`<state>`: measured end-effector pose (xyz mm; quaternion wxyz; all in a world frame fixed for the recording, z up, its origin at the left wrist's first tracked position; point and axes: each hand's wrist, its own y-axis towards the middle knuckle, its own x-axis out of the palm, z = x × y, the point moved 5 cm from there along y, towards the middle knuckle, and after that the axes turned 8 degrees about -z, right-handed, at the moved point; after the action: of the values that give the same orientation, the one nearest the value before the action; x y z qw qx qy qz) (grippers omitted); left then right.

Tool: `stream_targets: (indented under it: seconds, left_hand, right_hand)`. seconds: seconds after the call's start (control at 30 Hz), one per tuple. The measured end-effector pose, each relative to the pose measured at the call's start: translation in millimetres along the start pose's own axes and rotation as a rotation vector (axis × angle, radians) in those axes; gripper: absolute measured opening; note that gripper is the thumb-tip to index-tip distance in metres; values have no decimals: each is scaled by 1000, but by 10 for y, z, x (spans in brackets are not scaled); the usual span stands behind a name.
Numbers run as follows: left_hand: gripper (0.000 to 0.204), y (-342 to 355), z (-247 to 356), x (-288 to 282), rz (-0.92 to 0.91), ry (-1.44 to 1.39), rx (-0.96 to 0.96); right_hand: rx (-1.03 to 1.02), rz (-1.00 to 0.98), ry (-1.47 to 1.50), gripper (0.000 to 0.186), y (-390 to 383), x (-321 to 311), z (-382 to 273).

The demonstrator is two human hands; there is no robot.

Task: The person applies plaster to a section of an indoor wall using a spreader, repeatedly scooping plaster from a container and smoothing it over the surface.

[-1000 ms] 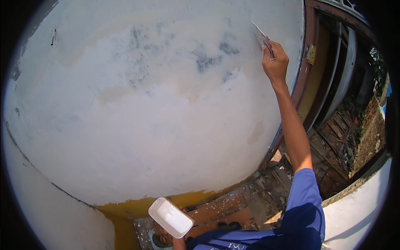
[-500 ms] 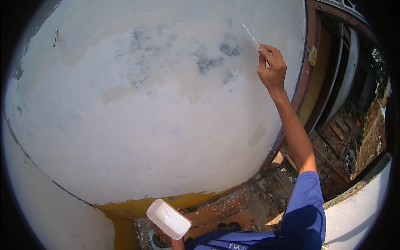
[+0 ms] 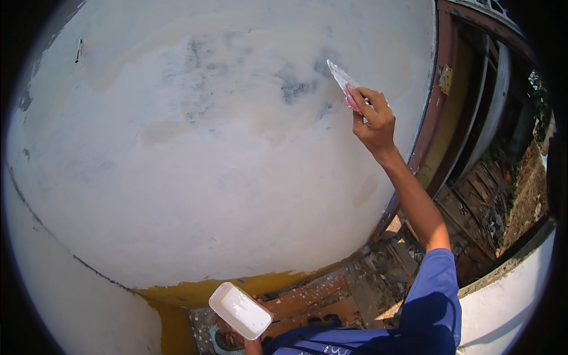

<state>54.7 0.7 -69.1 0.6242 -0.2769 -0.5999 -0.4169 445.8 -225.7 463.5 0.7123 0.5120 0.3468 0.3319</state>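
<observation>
My right hand (image 3: 377, 123) is closed around the pinkish handle of a putty knife (image 3: 339, 76). Its pale, smeared blade points up and left, in front of the wall (image 3: 225, 195); whether its edge touches the surface I cannot tell. Low in the view, my left hand (image 3: 253, 344) grips a white rectangular tub (image 3: 241, 312) from below and the side, with most of the fingers hidden. White paste coats the inside of the tub. Patches of cream filler and dark grey stains mark the upper wall.
A brown door frame (image 3: 427, 127) with a brass-coloured hinge (image 3: 445, 79) borders the wall on the right. Wooden boards and debris (image 3: 473, 201) lie beyond it. Paint-spotted planks (image 3: 307, 299) cover the floor below. A yellow band (image 3: 195, 293) runs along the wall's foot.
My right hand has moved down and slightly left with the putty knife, and the knife has turned so more of its blade's face shows. The tub stays almost where it was.
</observation>
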Motion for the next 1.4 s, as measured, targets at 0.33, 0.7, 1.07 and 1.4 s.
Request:
stream_targets:
  seconds: [0.33, 0.7, 1.07, 1.4]
  left_hand:
    - [107, 104, -214, 429, -196, -7, -8]
    - [96, -26, -69, -20, -22, 99, -62]
    - [101, -14, -111, 63, 69, -232, -22]
    - [102, 137, -156, -163, -32, 197, -53]
  right_hand:
    - [-145, -261, -190, 56, -666, 366, -160]
    - [-77, -62, -105, 42, 914, 0, 399]
    - [-49, -137, 126, 55, -218, -50, 75]
    - [-185, -213, -103, 49, -679, 355, 12]
